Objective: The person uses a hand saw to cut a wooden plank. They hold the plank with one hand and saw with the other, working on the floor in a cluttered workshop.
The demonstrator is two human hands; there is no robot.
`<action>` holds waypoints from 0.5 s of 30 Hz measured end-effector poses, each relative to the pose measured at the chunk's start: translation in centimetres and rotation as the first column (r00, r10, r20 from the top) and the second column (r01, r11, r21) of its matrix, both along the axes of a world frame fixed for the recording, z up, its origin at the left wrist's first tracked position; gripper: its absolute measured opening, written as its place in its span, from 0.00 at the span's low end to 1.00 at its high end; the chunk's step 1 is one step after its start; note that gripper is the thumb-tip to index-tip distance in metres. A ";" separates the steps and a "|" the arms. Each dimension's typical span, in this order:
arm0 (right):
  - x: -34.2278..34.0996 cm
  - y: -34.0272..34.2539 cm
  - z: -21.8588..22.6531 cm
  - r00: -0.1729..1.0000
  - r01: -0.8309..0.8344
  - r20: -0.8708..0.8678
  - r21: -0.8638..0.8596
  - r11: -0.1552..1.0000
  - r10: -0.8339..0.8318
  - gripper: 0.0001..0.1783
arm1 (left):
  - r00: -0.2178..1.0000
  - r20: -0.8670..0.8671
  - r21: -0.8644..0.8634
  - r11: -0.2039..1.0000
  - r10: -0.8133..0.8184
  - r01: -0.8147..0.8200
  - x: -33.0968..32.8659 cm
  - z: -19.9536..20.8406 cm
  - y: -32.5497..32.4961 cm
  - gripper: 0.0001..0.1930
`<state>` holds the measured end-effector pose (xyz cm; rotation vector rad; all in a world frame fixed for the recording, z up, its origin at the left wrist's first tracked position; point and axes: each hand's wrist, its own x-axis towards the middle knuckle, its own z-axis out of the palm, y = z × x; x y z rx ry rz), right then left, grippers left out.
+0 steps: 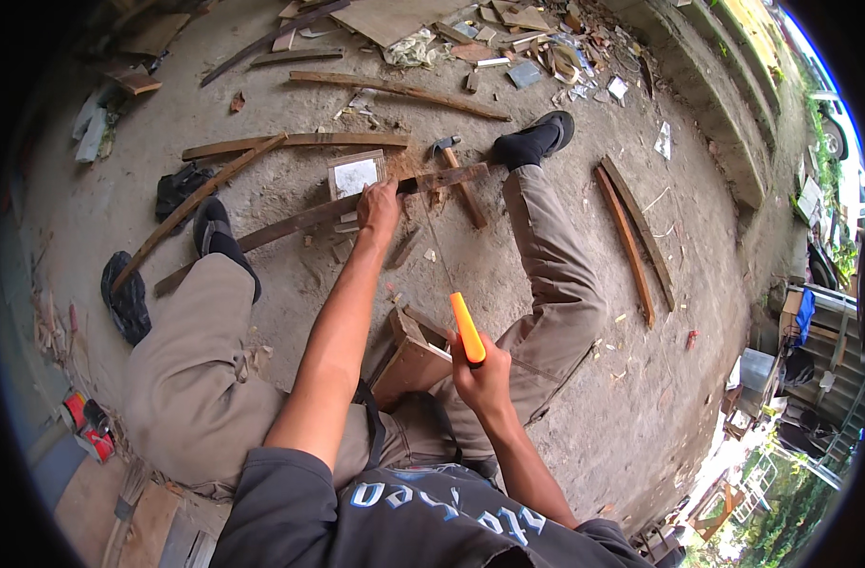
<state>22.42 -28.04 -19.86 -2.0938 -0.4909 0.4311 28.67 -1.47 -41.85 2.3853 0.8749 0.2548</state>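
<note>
With fingers clamped, the left hand [380, 204] gripped a long, dark-brown wooden plank [305, 220] and the right hand [485, 381] gripped an orange-handled, thin-bladed metal handsaw [467, 327].

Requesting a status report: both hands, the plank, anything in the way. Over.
Left hand holds dark plank. Right hand grips orange-handled saw. Hammer lies crosswise beneath plank, right of left hand.

From my remote head-camera view, I see a dark grey short-sleeved T-shirt [291, 516] with large white, blue-edged lettering [444, 502] across the chest. Loose taupe trousers [201, 350] cover both legs, with black straps [374, 428] at the lap. Black socks [516, 150] meet dark footwear [557, 128]. The left hand [379, 204] and right hand [485, 381] are bare.
</note>
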 end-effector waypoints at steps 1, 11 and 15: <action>-0.1 -0.1 0.3 1.000 0.011 -0.010 0.001 1.000 -0.011 0.13 | 1.000 -0.002 0.024 1.000 0.011 -0.011 -0.1 0.2 -0.3 0.13; 5.9 7.3 -3.5 0.997 -0.043 0.059 -0.039 0.998 0.046 0.16 | 0.999 0.032 0.107 0.994 0.008 -0.011 -0.2 -0.1 -0.3 0.13; 0.9 0.5 0.9 0.999 -0.034 -0.012 -0.049 0.998 0.034 0.14 | 1.000 0.022 0.144 0.989 0.022 -0.024 -0.9 -1.0 -0.5 0.16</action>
